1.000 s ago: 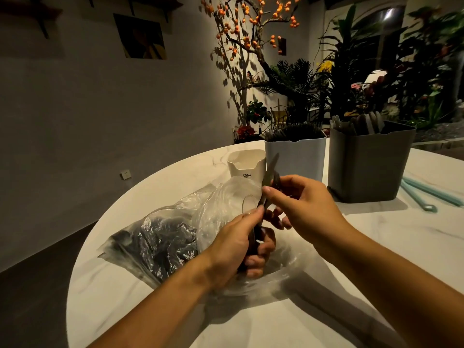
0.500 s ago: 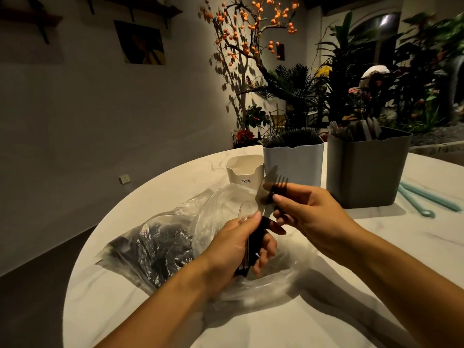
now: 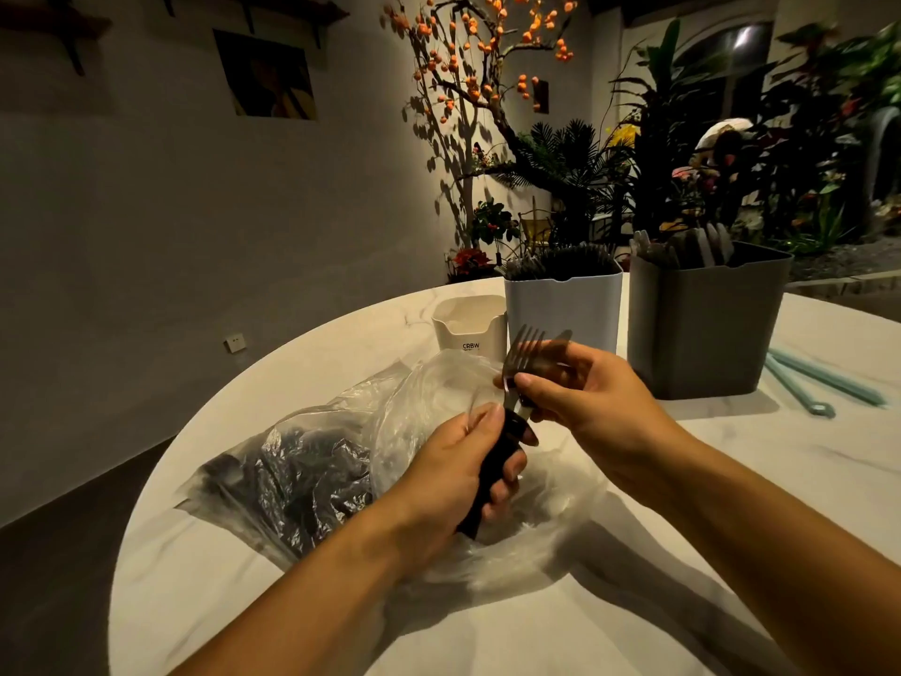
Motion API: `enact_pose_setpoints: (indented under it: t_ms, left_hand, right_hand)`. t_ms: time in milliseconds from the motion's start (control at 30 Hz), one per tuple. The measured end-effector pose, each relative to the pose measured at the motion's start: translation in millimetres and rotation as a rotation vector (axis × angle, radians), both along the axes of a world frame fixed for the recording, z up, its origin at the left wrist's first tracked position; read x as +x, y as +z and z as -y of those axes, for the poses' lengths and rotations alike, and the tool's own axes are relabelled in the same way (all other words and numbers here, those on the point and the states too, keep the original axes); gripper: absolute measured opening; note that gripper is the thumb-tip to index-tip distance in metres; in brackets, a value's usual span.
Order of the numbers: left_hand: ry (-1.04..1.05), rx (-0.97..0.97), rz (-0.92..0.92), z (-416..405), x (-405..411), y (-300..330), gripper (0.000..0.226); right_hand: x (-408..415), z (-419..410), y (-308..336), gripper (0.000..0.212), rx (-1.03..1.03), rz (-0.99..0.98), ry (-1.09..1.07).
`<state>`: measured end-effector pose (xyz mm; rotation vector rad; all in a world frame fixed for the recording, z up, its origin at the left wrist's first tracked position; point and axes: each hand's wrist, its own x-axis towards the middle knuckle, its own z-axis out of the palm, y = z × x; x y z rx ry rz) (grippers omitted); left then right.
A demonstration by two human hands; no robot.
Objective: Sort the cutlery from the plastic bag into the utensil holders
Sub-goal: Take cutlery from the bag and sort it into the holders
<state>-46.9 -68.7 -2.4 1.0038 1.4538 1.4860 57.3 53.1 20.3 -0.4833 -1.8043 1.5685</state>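
Cutlery (image 3: 492, 461) handles mostly hidden inside left hand (image 3: 458, 473)

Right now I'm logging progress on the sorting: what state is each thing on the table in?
Left hand: grips a bunch of black cutlery handles.
Right hand: pinches a fork from that bunch.
Plastic bag: open, lying crumpled, dark cutlery inside.
White holder: upright, packed.
Grey holder: upright, partly filled.
Small cream holder: upright, contents unseen.
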Motion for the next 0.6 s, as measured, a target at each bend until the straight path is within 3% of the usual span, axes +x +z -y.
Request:
enact_pose_setpoints:
  t_ms: [200,367,600]
  left_hand:
    - [0.032,0.049,-0.073,-1.3,2.6,3.3,0.04]
    - [-0.054,0.02,-0.094,-1.6,-1.6,15.0,0.045]
    - [-0.038,-0.033,-0.26,-4.7,-3.9,39.2,0.031]
  right_hand:
    - [3.6,-2.2,3.7,0.021,-0.027,0.008,0.102]
    - [4.7,-3.2,12.4,0.022,0.131,0.037,0.027]
    - [7.2,-1.6,36.0,0.015,0.339,0.118,0.051]
